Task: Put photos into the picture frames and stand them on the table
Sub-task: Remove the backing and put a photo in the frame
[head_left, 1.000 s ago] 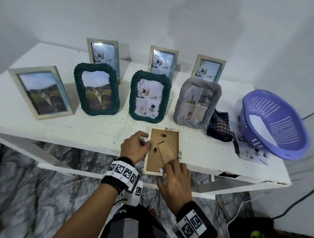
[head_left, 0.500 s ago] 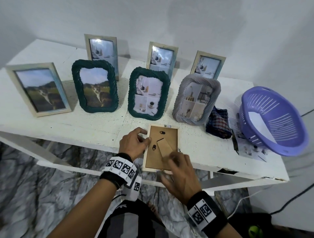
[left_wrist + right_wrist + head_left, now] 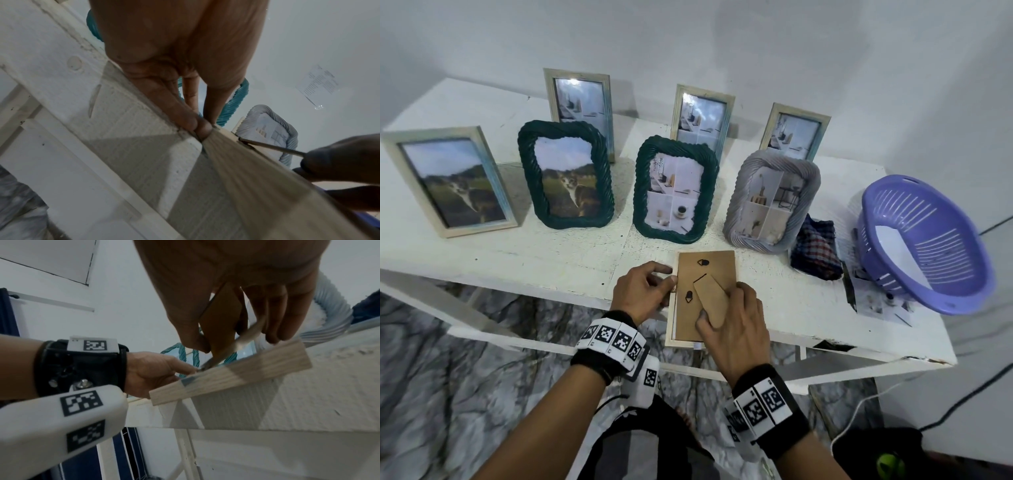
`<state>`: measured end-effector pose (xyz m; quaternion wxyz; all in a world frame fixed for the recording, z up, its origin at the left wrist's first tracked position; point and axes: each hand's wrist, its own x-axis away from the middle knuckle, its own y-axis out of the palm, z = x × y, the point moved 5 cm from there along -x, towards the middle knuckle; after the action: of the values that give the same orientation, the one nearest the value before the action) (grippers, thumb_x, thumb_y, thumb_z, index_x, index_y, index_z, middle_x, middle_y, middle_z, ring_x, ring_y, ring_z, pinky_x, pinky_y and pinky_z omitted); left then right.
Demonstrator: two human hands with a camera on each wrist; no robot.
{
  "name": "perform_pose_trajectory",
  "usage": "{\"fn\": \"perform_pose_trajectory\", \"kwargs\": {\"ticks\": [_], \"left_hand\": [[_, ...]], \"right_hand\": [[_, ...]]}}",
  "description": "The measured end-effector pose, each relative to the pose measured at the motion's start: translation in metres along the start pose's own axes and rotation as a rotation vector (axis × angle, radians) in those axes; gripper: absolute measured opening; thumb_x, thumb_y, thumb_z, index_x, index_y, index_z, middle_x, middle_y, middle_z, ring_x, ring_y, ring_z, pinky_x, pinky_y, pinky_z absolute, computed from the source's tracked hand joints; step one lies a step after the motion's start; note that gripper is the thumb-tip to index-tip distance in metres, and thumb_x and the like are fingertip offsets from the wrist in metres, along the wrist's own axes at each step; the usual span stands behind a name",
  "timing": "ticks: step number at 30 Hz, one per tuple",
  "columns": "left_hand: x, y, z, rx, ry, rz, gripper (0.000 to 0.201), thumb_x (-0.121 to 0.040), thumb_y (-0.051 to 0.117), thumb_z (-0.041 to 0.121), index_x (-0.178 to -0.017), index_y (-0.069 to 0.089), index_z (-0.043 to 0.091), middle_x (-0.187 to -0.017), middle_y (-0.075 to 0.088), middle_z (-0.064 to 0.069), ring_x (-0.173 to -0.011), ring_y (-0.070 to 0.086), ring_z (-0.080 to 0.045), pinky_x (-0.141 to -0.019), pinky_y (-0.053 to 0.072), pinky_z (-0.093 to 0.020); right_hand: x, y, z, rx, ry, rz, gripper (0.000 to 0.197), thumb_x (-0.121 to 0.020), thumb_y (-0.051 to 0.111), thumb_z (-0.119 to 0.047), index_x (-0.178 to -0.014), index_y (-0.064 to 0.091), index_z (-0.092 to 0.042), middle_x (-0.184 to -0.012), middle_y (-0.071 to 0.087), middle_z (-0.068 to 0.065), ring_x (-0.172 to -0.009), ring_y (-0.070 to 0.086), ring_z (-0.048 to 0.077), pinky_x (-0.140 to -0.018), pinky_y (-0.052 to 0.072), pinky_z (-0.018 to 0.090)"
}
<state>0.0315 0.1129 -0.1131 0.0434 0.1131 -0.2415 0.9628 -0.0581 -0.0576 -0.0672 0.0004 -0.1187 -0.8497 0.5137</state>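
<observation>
A pale wooden picture frame [image 3: 681, 339] lies face down at the near edge of the white painted table [image 3: 534, 260], its brown cardboard backing up and its near end overhanging the edge. The person's left hand [image 3: 642, 291] pinches the frame's left rail with curled fingers, while the right hand [image 3: 736, 323] grips the backing's brown cardboard stand flap [image 3: 710, 298], thumb on top and fingers beneath, lifting it away from the backing. Behind stand seven filled frames, among them a grey rope-pattern frame [image 3: 772, 200] just beyond the flat one, and a purple plastic basket [image 3: 924, 243] sits at the table's right end.
</observation>
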Motion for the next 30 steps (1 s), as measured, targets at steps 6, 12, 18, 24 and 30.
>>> {"fn": "perform_pose_trajectory", "kwargs": {"ticks": [6,12,18,24,30], "left_hand": [[-0.001,0.0,-0.002,0.112,-0.047,0.019,0.009,-0.085,0.075,0.028,-0.092,0.072,0.025,-0.068,0.073,-0.001,-0.063,0.071,-0.022,-0.07,0.061,-0.04],[-0.003,0.0,-0.003,0.134,-0.044,0.032,0.009,-0.084,0.076,0.024,-0.091,0.074,0.021,-0.064,0.072,0.001,-0.06,0.071,-0.022,-0.063,0.061,-0.033],[-0.002,0.001,-0.001,0.191,-0.062,0.029,0.005,-0.083,0.077,0.021,-0.086,0.073,0.023,-0.065,0.072,-0.002,-0.063,0.071,-0.027,-0.061,0.059,-0.031],[-0.002,0.001,-0.002,0.208,-0.079,0.026,0.007,-0.083,0.077,0.021,-0.088,0.074,0.021,-0.066,0.072,-0.003,-0.058,0.069,-0.018,-0.061,0.058,-0.031],[-0.004,0.0,-0.002,0.227,-0.087,0.006,0.007,-0.082,0.078,0.022,-0.088,0.074,0.02,-0.067,0.073,-0.004,-0.057,0.068,-0.019,-0.061,0.058,-0.032]], "right_hand": [[0.002,-0.033,0.034,-0.16,0.11,0.073,0.048,-0.078,0.072,-0.03,-0.114,0.054,-0.004,-0.116,0.055,0.009,-0.104,0.053,0.025,-0.088,0.04,0.027],[0.006,-0.051,0.101,-0.066,0.248,0.018,0.048,-0.081,0.072,-0.026,-0.119,0.055,-0.003,-0.119,0.057,0.013,-0.109,0.052,0.031,-0.093,0.038,0.033],[0.001,-0.036,0.122,0.154,0.171,-0.027,0.043,-0.075,0.079,-0.025,-0.105,0.063,0.001,-0.105,0.062,0.019,-0.092,0.055,0.041,-0.084,0.045,0.046],[0.002,-0.037,0.098,0.173,0.131,0.061,0.062,-0.077,0.072,-0.041,-0.126,0.057,-0.006,-0.121,0.056,0.02,-0.103,0.052,0.043,-0.083,0.046,0.05],[-0.017,-0.014,0.031,0.146,-0.149,-0.25,0.091,-0.077,0.047,-0.075,-0.152,0.013,-0.036,-0.16,0.011,0.013,-0.146,0.012,0.032,-0.115,0.022,0.046]]}}
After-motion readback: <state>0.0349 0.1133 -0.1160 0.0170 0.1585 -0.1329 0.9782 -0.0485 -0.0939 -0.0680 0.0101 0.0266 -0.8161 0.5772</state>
